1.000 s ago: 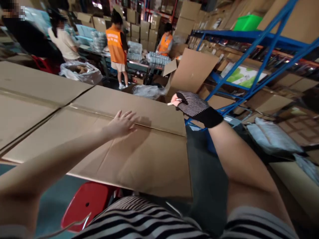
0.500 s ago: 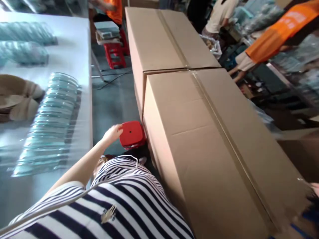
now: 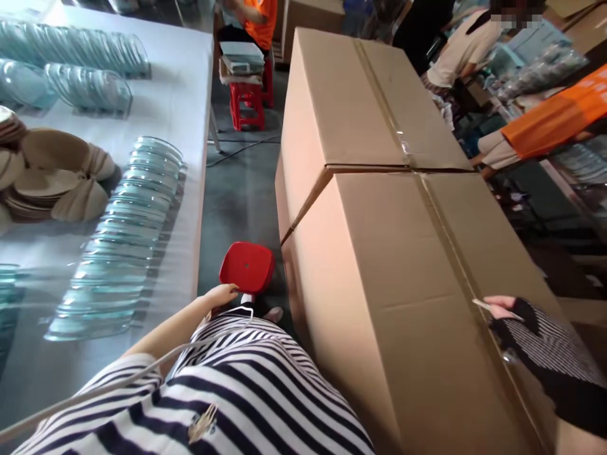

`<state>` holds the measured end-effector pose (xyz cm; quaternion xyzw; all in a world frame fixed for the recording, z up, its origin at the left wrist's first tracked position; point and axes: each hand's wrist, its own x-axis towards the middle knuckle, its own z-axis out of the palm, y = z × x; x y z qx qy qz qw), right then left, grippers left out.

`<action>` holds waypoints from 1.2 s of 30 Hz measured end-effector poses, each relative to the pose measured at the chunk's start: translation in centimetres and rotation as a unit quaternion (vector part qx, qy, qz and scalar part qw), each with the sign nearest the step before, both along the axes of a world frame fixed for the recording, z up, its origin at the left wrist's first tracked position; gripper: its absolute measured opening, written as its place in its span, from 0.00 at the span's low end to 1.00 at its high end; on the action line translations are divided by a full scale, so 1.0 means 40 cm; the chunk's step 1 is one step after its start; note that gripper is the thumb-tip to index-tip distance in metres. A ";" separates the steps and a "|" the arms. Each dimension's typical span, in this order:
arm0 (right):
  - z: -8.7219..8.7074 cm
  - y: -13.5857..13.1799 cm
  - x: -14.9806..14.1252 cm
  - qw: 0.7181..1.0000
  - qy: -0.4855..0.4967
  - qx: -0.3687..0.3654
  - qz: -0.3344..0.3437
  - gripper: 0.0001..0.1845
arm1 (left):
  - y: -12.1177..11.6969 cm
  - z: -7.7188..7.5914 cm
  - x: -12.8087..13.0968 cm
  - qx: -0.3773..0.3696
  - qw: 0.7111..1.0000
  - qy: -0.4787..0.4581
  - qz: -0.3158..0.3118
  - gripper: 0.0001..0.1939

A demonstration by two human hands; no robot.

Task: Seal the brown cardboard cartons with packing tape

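Note:
My left hand (image 3: 220, 296) hangs low by my side, bare, fingers loosely curled, just below a small red stool (image 3: 247, 267) on the floor; whether it touches the stool I cannot tell. My right hand (image 3: 516, 319), in a black mesh fingerless glove, rests on top of the near large cardboard box (image 3: 393, 303) by its taped seam and pinches a thin pale blade-like tool (image 3: 482, 306). A second taped box (image 3: 351, 101) stands end to end behind the first.
A white table (image 3: 190, 95) on the left carries rows of stacked clear glass lids (image 3: 118, 234) and brown paper pieces (image 3: 52, 183). Another red stool (image 3: 246, 104) stands farther down the aisle. People in orange vests and a seated person work at the back and right.
My view swung from the shelves to the aisle and table. My left hand left the box top and dropped beside the red stool. My right hand came down onto the near box.

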<state>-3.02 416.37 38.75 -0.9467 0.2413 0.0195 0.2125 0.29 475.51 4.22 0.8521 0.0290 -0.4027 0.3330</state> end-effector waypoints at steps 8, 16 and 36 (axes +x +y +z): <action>-0.114 0.189 0.114 0.976 -0.121 -0.019 -0.181 0.06 | 0.083 -0.035 0.177 -0.001 0.999 -0.030 -0.041 0.23; -0.156 0.180 0.125 0.931 -0.275 0.024 -0.240 0.17 | 0.102 -0.061 0.173 0.005 0.999 -0.011 -0.042 0.24; -0.125 0.074 0.076 0.905 -0.311 0.173 -0.233 0.15 | -0.197 -0.025 0.386 -0.041 0.998 -0.051 -0.014 0.22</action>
